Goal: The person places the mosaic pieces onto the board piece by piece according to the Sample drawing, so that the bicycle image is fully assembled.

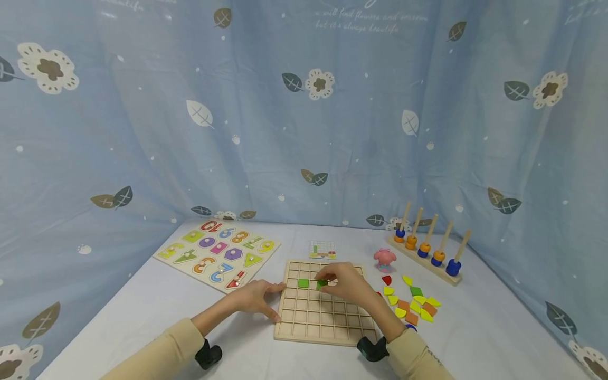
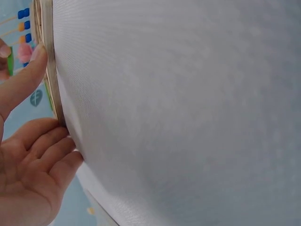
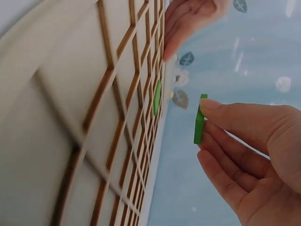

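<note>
A wooden grid board (image 1: 313,331) lies flat on the table, with one green square tile (image 1: 303,283) in a cell of its upper part. Above the board, my right hand (image 1: 349,285) pinches a second green square tile (image 3: 199,120) between thumb and fingertips. In the right wrist view this tile is apart from the grid, held on edge. At the board's left edge, my left hand (image 1: 256,300) rests with thumb and fingers spread along the side. The left wrist view shows its fingers (image 2: 54,146) touching the wooden edge.
Left stands a number-and-shape puzzle board (image 1: 218,256). A small pattern card (image 1: 322,249) lies behind the grid. To the right are a pink figurine (image 1: 385,258), loose coloured tiles (image 1: 411,306) and a peg stand (image 1: 427,261) with blue and orange rings.
</note>
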